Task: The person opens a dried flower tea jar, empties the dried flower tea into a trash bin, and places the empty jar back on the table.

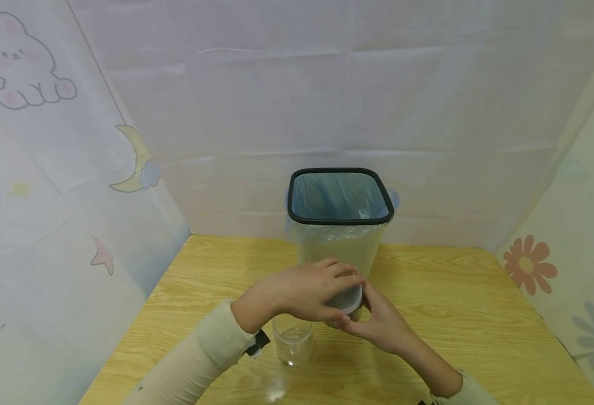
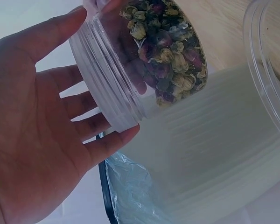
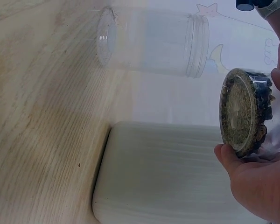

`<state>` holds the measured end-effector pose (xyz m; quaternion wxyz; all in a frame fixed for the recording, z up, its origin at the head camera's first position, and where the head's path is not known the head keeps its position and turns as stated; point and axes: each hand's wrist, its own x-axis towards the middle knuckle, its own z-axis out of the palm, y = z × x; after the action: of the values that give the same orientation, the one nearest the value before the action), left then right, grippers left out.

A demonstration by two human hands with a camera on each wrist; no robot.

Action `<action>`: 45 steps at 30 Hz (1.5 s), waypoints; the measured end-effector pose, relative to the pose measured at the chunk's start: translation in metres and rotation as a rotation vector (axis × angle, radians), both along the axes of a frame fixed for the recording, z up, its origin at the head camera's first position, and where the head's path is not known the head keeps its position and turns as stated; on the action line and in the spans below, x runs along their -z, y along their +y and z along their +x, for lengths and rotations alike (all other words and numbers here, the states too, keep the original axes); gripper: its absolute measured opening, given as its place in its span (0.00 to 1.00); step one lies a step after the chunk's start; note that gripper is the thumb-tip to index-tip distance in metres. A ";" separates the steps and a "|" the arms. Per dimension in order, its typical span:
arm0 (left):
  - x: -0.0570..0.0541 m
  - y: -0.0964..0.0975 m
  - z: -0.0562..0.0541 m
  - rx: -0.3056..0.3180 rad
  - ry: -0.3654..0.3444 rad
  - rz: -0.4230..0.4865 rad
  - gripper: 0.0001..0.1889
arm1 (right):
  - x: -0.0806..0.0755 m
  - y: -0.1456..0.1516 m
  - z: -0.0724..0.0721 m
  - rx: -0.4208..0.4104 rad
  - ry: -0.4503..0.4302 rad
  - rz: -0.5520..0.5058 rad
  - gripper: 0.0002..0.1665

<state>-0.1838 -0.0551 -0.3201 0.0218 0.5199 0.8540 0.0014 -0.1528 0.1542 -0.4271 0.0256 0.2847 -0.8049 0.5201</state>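
Observation:
Between both hands, in front of the bin, is a transparent jar (image 2: 170,56) of dried flower buds, tilted in the left wrist view. My left hand (image 1: 309,289) grips the translucent screw lid (image 2: 100,74) from above, thumb on one side and fingers on the other. The lid sits on the jar's mouth. My right hand (image 1: 383,323) holds the jar's body near its lower part. The right wrist view shows the jar's base (image 3: 238,112) raised off the table. A second transparent jar (image 3: 151,42) stands upright on the table, without a lid and with no contents visible.
A pale bin (image 1: 337,247) with a black rim and a bluish plastic liner stands at the back of the wooden table (image 1: 444,309), just beyond my hands. Printed cloth walls (image 1: 256,112) enclose the table at the back and sides.

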 end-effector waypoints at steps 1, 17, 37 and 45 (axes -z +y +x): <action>0.000 0.000 0.000 -0.004 -0.001 -0.003 0.38 | 0.000 0.000 0.000 0.005 0.003 0.003 0.54; 0.002 0.005 -0.001 -0.070 0.041 0.006 0.37 | 0.000 -0.004 0.000 0.114 -0.021 0.026 0.52; 0.006 0.009 0.000 -0.158 0.048 0.002 0.40 | 0.001 -0.008 0.001 0.165 -0.063 -0.011 0.53; 0.006 0.003 -0.007 -0.092 0.004 0.085 0.41 | 0.001 -0.008 0.003 0.175 -0.055 -0.004 0.54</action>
<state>-0.1906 -0.0516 -0.3259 -0.0021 0.4804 0.8762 0.0375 -0.1501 0.1465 -0.4281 0.0495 0.1988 -0.8261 0.5250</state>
